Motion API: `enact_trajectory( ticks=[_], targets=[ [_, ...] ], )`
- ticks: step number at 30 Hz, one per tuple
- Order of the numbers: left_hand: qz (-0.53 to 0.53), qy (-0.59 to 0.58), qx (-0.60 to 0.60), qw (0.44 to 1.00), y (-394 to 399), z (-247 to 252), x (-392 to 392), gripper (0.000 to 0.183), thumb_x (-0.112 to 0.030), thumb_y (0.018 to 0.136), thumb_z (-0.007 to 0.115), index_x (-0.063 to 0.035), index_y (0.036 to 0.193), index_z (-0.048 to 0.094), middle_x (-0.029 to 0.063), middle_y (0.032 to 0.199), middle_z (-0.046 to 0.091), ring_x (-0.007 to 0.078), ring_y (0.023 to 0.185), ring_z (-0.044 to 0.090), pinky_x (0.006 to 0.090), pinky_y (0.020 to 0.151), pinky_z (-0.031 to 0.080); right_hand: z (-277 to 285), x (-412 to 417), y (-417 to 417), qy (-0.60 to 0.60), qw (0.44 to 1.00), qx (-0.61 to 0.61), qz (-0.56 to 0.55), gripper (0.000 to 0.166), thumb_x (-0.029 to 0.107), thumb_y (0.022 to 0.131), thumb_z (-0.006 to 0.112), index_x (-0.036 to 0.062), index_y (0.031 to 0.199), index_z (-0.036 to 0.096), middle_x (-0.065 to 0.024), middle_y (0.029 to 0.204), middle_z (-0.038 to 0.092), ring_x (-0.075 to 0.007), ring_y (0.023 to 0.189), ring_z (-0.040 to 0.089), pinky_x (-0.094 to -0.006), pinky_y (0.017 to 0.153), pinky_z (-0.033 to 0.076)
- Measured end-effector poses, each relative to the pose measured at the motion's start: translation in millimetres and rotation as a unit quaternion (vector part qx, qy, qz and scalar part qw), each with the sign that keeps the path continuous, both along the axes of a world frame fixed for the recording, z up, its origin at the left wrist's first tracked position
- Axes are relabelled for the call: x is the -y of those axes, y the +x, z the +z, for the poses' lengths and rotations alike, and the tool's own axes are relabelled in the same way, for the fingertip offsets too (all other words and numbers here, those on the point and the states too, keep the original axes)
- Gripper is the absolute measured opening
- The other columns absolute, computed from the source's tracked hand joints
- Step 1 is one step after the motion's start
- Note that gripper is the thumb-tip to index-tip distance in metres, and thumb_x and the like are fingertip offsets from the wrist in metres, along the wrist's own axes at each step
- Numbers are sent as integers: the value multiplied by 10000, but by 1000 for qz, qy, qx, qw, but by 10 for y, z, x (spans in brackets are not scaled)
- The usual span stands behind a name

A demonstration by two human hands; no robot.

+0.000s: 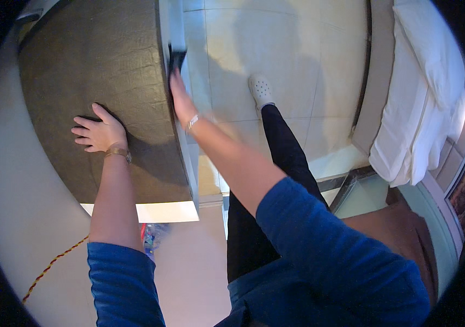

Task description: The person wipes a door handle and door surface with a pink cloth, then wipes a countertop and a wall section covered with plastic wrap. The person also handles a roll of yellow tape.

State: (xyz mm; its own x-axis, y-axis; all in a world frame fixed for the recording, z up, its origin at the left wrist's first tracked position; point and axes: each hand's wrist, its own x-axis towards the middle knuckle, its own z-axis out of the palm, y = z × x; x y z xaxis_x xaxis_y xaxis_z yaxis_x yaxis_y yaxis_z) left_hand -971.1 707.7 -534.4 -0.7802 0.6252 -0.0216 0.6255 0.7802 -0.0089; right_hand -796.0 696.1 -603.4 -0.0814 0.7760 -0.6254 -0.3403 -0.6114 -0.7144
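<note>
My left hand (102, 131) rests palm down, fingers spread, on the brown, leather-like top (89, 61) of a piece of furniture. Nothing is in it. Along the furniture's right edge, my right hand (181, 100) is against the pale side panel (171, 24). A dark, flat piece (178, 59) sticks out past its fingers and seems to be held there. Blur hides whether that piece is cloth or something stiffer. Most of the right hand's fingers are turned out of sight.
Pale tiles (232, 94) cover the floor, where my foot stands in a white clog (262, 90). White folded bedding (412, 102) lies at the right, above a glass-panelled piece (365, 194). A red-and-yellow twisted cord (55, 261) and a clear plastic bag (157, 235) are at lower left.
</note>
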Motion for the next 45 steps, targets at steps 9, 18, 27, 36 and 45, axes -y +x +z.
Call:
enact_trajectory(
  ticks=[9,18,27,36,45],
  targets=[
    [5,-2,-1,1000,-25,49,-85,869,-695,952,239,-73,1557,191,252,1607,119,484,1464,117,639,1141,139,619,3026,-270,-540,816,-190,-80,672,492,1024,376,108,1548,203,-80,1535,354,-224,1324,447,-366,1056,404],
    [-4,9,-2,1000,8,35,17,843,-661,963,282,-75,1561,179,256,1608,108,495,1467,79,647,1141,109,578,-153,-25,5,995,-81,-65,651,387,1026,391,54,1552,201,-137,1641,111,-289,1493,165,-378,1197,142],
    [-21,-4,-51,998,-51,-38,17,797,-633,971,332,-99,1553,225,225,1611,144,479,1463,119,648,1128,149,1093,-29,-48,368,705,495,350,545,162,876,608,153,1413,512,-99,1609,237,-475,1460,142,-611,1131,227],
    [-46,7,-41,998,-39,79,-17,775,-546,973,407,-61,1546,216,244,1606,124,500,1457,99,671,1120,143,875,-3036,-510,517,508,624,292,411,393,998,447,328,1398,522,-142,1548,354,-473,1436,206,-607,1152,171],
    [-46,9,-2,999,-58,169,44,881,-565,907,479,-38,1548,184,248,1612,89,506,1464,57,678,1116,126,1137,-1490,-1138,550,488,387,556,456,362,937,499,235,1367,577,-103,1588,297,-433,1474,159,-603,1171,142]
  ],
)
